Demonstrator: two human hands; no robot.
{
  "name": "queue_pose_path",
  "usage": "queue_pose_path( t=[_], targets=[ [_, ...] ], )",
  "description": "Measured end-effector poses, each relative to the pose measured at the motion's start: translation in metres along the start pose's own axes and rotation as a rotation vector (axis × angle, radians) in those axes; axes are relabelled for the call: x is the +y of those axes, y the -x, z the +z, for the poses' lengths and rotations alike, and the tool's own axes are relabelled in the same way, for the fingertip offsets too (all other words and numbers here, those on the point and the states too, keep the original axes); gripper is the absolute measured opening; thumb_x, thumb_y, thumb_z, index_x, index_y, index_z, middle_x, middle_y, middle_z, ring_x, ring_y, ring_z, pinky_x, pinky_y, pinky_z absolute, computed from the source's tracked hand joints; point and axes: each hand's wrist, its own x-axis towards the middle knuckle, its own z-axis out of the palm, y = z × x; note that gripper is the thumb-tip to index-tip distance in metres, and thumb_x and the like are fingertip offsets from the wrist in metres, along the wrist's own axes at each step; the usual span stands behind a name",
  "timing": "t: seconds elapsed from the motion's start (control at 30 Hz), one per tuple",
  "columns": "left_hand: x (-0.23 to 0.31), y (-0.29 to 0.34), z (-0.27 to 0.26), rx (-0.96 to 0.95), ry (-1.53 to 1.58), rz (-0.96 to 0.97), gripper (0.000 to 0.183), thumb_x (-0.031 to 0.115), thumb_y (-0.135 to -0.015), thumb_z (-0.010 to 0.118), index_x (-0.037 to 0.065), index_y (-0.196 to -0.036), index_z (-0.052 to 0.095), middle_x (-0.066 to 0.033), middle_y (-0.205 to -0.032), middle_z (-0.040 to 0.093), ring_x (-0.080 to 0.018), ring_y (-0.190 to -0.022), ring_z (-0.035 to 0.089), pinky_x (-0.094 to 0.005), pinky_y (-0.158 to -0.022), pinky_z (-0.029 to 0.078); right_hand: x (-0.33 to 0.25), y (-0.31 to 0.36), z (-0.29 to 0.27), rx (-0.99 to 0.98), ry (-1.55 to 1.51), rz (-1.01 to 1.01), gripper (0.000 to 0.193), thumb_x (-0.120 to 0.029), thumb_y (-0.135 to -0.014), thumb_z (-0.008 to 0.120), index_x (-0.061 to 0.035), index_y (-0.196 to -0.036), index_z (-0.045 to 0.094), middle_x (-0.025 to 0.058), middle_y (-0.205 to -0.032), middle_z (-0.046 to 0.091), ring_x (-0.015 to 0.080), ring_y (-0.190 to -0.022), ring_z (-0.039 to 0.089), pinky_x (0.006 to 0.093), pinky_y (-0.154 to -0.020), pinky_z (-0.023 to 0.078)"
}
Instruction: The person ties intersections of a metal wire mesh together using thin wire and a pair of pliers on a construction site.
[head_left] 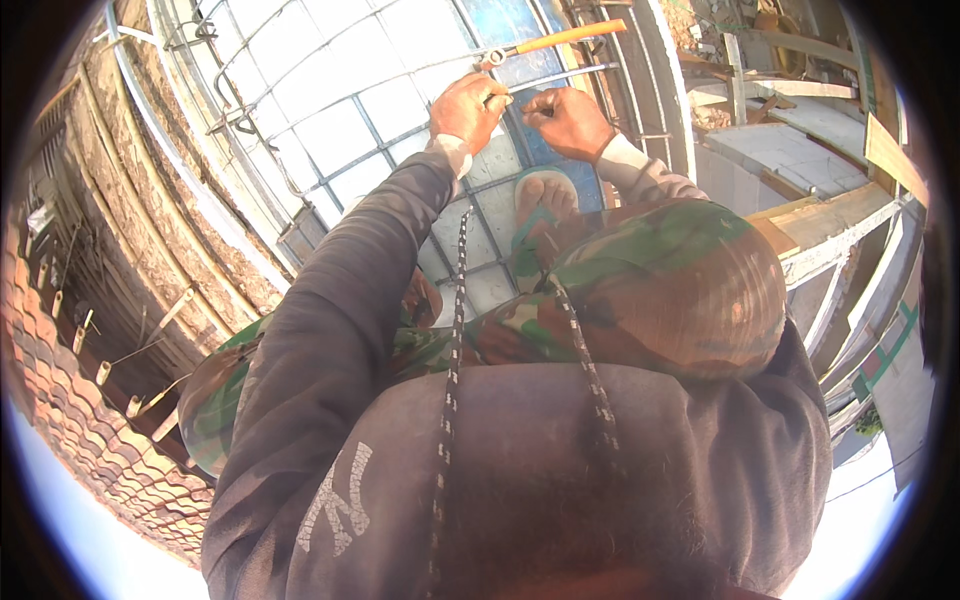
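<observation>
My left hand (467, 108) is closed in a pinch over a grid of thin steel bars (375, 140), thumb and forefinger pressed together. Close by on the right, my right hand (572, 122) also has its fingers curled in and pinched. Anything between either hand's fingertips is too small to make out. Just beyond both hands lies a tool with an orange handle (570, 38) and a round metal head (492, 60), possibly pincers; no hand touches it. Under the bars are pale panels and a blue sheet (515, 30).
My sandalled foot (545, 195) stands on the grid between my knees. Bent steel bars (235, 115) run along the left edge. Timber planks (830, 225) and rubble lie off to the right. A tiled roof (100, 450) slopes away at lower left.
</observation>
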Motion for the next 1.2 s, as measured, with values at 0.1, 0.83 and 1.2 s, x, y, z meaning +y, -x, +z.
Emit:
queue_pose_path(
  t=[0.1, 0.83, 1.2],
  targets=[
    [0.000, 0.004, 0.006, 0.017, 0.029, -0.109, 0.008, 0.015, -0.084, 0.075, 0.011, -0.089, 0.072, -0.0072, -0.095, 0.071, -0.0290, -0.090, 0.068, -0.0380, -0.079, 0.055, -0.005, -0.005, -0.001, -0.090, -0.134, 0.037, 0.023, -0.023, -0.087, 0.068, -0.0066, -0.100, 0.078, 0.0193, -0.089, 0.074, 0.0369, -0.085, 0.072, 0.0443, -0.080, 0.055],
    [0.002, 0.011, 0.026, 0.297, -0.064, -0.138, 0.009, 0.010, -0.076, 0.077, 0.012, -0.085, 0.075, -0.0058, -0.096, 0.073, -0.0295, -0.096, 0.063, -0.0410, -0.089, 0.050, -0.016, -0.048, -0.005, 0.184, 0.444, -0.252, 0.024, -0.027, -0.091, 0.064, -0.0057, -0.093, 0.074, 0.0188, -0.092, 0.072, 0.0371, -0.088, 0.072, 0.0449, -0.079, 0.057],
    [0.002, 0.008, 0.011, 0.178, -0.067, 0.007, 0.016, 0.009, -0.081, 0.072, 0.013, -0.096, 0.076, -0.0046, -0.103, 0.070, -0.0293, -0.100, 0.062, -0.0406, -0.091, 0.050, -0.022, -0.030, -0.023, -0.217, -0.267, 0.160, 0.035, -0.035, -0.089, 0.071, -0.0002, -0.085, 0.076, 0.0198, -0.074, 0.069, 0.0354, -0.067, 0.062, 0.0410, -0.071, 0.052]
  ],
)
